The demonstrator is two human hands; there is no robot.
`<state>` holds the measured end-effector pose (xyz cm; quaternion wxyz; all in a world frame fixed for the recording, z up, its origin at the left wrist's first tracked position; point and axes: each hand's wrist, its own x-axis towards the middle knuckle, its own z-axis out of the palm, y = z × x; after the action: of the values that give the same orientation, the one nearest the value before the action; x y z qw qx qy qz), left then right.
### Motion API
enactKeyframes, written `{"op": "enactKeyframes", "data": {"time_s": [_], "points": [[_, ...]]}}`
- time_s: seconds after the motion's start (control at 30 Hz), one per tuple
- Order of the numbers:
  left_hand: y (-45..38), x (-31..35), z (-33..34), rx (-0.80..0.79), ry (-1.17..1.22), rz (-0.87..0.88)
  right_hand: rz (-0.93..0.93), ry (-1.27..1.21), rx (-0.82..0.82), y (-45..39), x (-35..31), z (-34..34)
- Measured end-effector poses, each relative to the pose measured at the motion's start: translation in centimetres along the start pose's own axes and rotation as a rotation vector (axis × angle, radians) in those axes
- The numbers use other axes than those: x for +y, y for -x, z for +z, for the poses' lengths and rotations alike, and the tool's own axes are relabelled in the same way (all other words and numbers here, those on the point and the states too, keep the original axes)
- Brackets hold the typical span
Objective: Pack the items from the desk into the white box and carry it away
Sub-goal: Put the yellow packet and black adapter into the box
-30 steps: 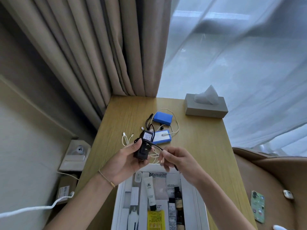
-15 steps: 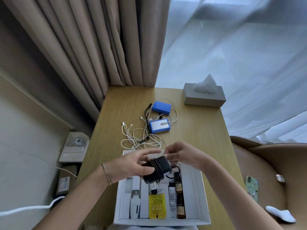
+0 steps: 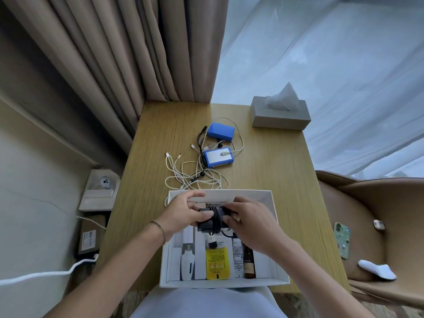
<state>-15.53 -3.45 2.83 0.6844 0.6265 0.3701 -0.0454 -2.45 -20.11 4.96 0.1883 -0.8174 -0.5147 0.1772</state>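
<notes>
I see my left hand [image 3: 183,214] curled round the left end of a black power adapter wrapped in its own black cord [image 3: 212,220], thumb across its top, while my right hand [image 3: 250,220] grips the right end with curled fingers. Between them the adapter sits low over the far half of the white rectangular cardboard box [image 3: 281,260], its long axis running left to right across the box, the cord loops wound crosswise round its middle — I cannot tell whether it already rests on the contents. A thin bracelet [image 3: 160,228] circles my left wrist.

Beneath the hands the box holds upright-lying toiletries: a yellow sachet [image 3: 217,263], a white tube with a black cap [image 3: 212,243], a dark brown bottle [image 3: 249,262] and a white bottle [image 3: 187,265], all pointing lengthwise toward me.

The box stands on the near part of the light wooden tabletop [image 3: 275,171]. Just beyond its far wall lies a tangle of white charging cables [image 3: 195,177], and past that two blue rectangular battery packs [image 3: 219,158] with black leads. A grey tissue box [image 3: 281,115] sits at the far right corner.

Beige pleated curtains [image 3: 114,53] hang behind the tabletop on the left — a sheer white curtain [image 3: 332,65] on the right. A tan leather chair [image 3: 378,214] to the right carries a phone in a green patterned case [image 3: 341,243].
</notes>
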Motion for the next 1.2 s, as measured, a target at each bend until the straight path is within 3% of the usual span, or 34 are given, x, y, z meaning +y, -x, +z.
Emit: {"op": "enactKeyframes", "data": {"time_s": [0.13, 0.33, 0.43, 0.6, 0.7, 0.87, 1.2], "points": [[0.0, -1.0, 0.7, 0.081, -0.001, 0.025, -0.021, 0.106, -0.068, 1.7, 0.9, 1.7], [0.3, -2.3, 2.5, 0.099, -0.169, 0.062, -0.076, 0.222, -0.047, 1.8, 2.1, 3.4], [0.4, -2.5, 1.9, 0.267, -0.443, 0.216, -0.005, 0.239, -0.048, 1.7, 3.6, 4.0], [0.5, -2.4, -1.1, 0.510, -0.683, 0.484, 0.184, 0.301, -0.051, 0.5, 5.2, 4.9], [0.5, -3.1, -2.9, 0.613, -0.911, 0.484, 0.235, 0.296, -0.056, -0.3, 5.8, 5.7], [0.5, -4.3, -3.9, 0.607, -0.936, 0.383, 0.304, 0.286, -0.031, -1.2, 6.4, 6.7], [0.0, -4.0, -4.1, 0.577, -0.912, 0.396, 0.392, 0.298, -0.007, -0.8, 5.6, 7.1]]}}
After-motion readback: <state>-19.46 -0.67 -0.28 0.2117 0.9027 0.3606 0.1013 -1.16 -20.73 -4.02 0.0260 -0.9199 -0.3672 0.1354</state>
